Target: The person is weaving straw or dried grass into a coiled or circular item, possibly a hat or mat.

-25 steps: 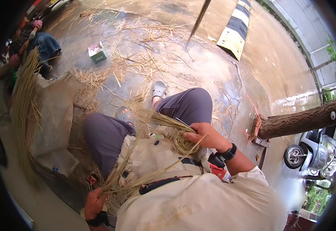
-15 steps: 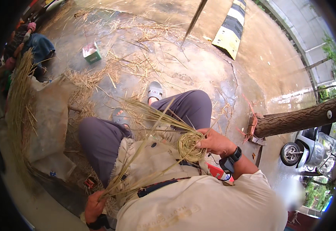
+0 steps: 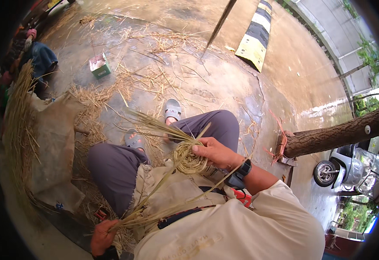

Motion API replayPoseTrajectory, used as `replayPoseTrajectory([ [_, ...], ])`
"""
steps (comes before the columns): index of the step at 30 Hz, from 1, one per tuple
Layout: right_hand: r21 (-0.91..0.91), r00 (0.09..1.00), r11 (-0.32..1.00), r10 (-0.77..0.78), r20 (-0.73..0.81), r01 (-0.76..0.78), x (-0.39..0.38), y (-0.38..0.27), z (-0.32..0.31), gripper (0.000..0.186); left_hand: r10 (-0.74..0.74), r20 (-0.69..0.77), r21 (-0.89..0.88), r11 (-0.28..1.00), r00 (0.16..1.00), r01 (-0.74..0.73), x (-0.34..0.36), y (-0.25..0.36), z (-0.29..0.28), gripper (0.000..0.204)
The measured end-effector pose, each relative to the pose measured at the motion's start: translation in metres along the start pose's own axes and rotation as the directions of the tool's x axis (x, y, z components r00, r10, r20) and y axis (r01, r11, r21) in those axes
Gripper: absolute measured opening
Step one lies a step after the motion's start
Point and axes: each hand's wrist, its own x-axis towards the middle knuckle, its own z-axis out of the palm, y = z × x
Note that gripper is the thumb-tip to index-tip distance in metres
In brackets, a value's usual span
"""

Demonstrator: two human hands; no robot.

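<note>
My right hand [image 3: 213, 154] is closed on a round coil of woven green straw [image 3: 185, 160] above my lap, its thumb on the coil's top. Loose straw ends fan out from the coil toward the upper left over my feet. At the lower left, my left hand [image 3: 104, 234] grips long straw strands [image 3: 150, 208], some stretching back to the coil. Under the work lies a frayed cream cloth [image 3: 154, 177] on my lap.
A straw bundle [image 3: 18, 121] on pale sheeting [image 3: 55, 160], another person [image 3: 42, 60] at left. Scattered straw, a green box [image 3: 99, 65], a striped speed bump [image 3: 254, 39], a thin pole [image 3: 219, 24]. Right: tree trunk [image 3: 332, 134], scooter [image 3: 345, 169].
My right hand has moved the coil leftward and turned it, its thumb now over the top. My left hand has shifted slightly down and left, still on the strands.
</note>
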Motion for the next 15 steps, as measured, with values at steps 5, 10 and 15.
replayPoseTrajectory([
  [5,0.020,0.992,0.992,-0.126,0.024,0.125,0.018,0.008,0.003,0.046,0.029,0.028,0.035,0.999,0.999,-0.030,0.007,0.001,-0.009,0.026],
  [10,0.015,0.987,0.987,-0.158,0.011,0.157,0.015,0.002,0.008,0.040,-0.054,0.017,0.032,0.998,0.998,0.054,0.014,-0.001,-0.014,0.026],
  [15,-0.029,0.976,0.978,-0.202,0.085,0.205,-0.001,0.006,0.005,0.032,-0.081,0.040,0.036,0.996,0.996,0.079,0.019,-0.003,-0.017,0.028],
])
